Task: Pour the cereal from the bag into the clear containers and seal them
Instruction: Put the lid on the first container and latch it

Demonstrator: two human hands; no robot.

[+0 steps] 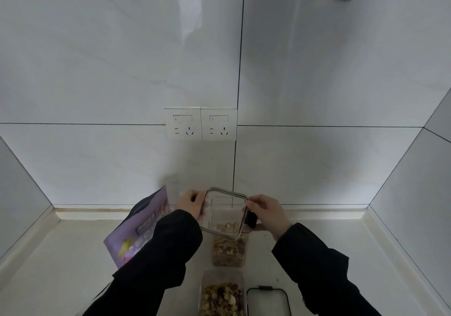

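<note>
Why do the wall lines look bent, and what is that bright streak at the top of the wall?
Head view: the wide-angle lens bows the tile seams and the counter edge towards the corners. The streak is glare off the glossy tiles. Soft shadows spread around the sockets, and the hands, left hand and right hand, look slightly soft.

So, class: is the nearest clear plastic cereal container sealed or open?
Open. The nearest clear container shows bare cereal, and its black-rimmed lid lies beside it on the counter.

A home kitchen is showing here: glossy tiled walls (122, 71), twin wall sockets (200, 124), and a pale stone countertop (61, 267) holding cereal containers (229, 252).
</note>
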